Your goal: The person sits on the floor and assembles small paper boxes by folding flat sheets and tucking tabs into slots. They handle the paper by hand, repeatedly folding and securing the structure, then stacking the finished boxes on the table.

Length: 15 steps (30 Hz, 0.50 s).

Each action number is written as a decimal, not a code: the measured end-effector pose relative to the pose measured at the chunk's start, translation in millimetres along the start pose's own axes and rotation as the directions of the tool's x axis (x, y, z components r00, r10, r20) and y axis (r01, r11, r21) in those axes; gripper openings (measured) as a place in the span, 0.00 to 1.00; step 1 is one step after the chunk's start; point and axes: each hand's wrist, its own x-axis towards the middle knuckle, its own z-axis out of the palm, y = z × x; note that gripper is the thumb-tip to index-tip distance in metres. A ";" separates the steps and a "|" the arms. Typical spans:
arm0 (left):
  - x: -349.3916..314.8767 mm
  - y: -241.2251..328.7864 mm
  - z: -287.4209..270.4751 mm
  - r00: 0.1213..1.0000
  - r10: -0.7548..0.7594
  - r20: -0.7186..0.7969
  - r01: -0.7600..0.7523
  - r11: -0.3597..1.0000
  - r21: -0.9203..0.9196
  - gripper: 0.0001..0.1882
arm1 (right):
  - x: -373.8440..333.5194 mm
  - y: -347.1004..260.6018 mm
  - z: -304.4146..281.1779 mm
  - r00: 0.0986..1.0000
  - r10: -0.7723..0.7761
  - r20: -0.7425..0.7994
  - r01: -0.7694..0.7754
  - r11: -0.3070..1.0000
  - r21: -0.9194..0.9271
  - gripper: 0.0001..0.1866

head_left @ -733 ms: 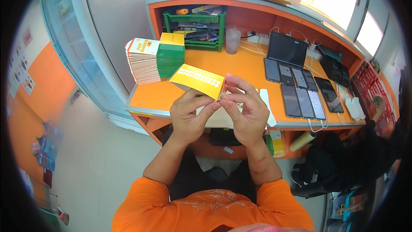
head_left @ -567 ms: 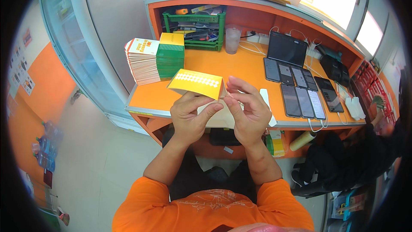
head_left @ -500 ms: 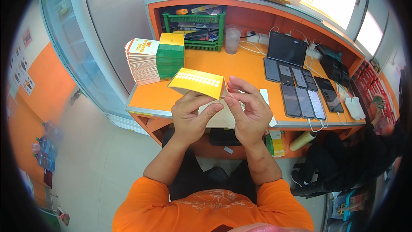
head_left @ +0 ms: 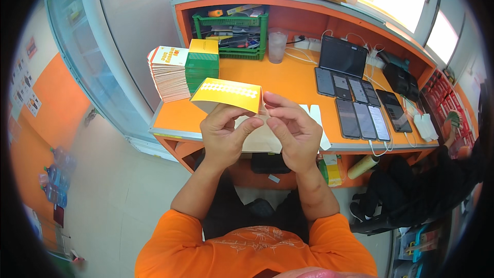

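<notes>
A partly formed yellow paperboard carton (head_left: 225,92) with a white pattern is held above the desk's front edge. My left hand (head_left: 221,136) grips it from below, thumb and fingers closed on its near side. At the carton's right end, my right hand (head_left: 297,136) pinches a pale flap between thumb and fingers. Pale flat card (head_left: 265,141) lies beneath my hands on the desk, and a white card piece (head_left: 316,123) shows beside my right hand. A stack of flat white-and-orange cartons (head_left: 170,80) stands at the left, against a green-and-yellow stack (head_left: 202,69).
On the orange desk (head_left: 242,72) stand a green crate (head_left: 231,54) of tools and a clear cup (head_left: 277,46). Several phones (head_left: 355,116) with cables and a dark laptop (head_left: 343,56) occupy the right side. A person in black (head_left: 422,190) sits at the far right.
Both hands and the carton have shifted slightly left. The carton's right-end flap is turned a little, with my right fingers still on it.
</notes>
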 end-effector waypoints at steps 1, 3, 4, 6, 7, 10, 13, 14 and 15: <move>-0.5 -0.6 0.2 1.000 0.017 0.015 -0.017 1.000 -0.006 0.17 | -1.2 2.7 -0.5 1.000 0.022 -0.012 -0.021 0.997 0.074 0.10; 1.8 -1.7 2.0 1.000 -0.026 0.016 0.027 0.998 -0.049 0.17 | -1.4 5.9 -0.8 0.999 -0.028 0.029 0.028 0.999 0.031 0.12; 3.1 -2.1 3.2 0.999 -0.047 0.017 0.048 0.996 -0.070 0.18 | -1.5 6.4 -0.7 0.997 -0.053 0.050 0.053 0.999 0.010 0.13; 12.2 4.3 9.6 0.999 0.033 -0.008 -0.034 0.998 -0.062 0.17 | 1.4 -2.1 -2.8 0.984 -0.105 0.145 0.140 0.955 -0.261 0.16; 16.6 9.4 14.3 0.997 0.073 -0.021 -0.075 0.996 -0.057 0.17 | 1.8 -5.4 -3.6 0.973 -0.119 0.196 0.188 0.902 -0.387 0.17; 16.4 15.7 15.7 0.980 0.145 -0.138 -0.115 0.971 0.209 0.11 | 0.6 5.0 11.0 0.987 -0.162 0.023 0.153 0.867 -0.473 0.17; 16.1 10.1 13.3 0.978 0.195 -0.079 -0.163 0.939 0.304 0.09 | -1.8 18.6 10.5 0.987 -0.153 -0.050 0.104 0.843 -0.528 0.18; 16.9 11.2 14.9 0.985 0.169 -0.018 -0.157 0.946 0.283 0.08 | -3.6 24.6 8.4 0.989 -0.140 -0.038 0.096 0.827 -0.553 0.18; 17.7 13.3 17.4 0.989 0.143 0.043 -0.149 0.953 0.262 0.07 | -4.8 30.3 7.3 0.990 -0.060 -0.125 0.006 0.919 -0.394 0.17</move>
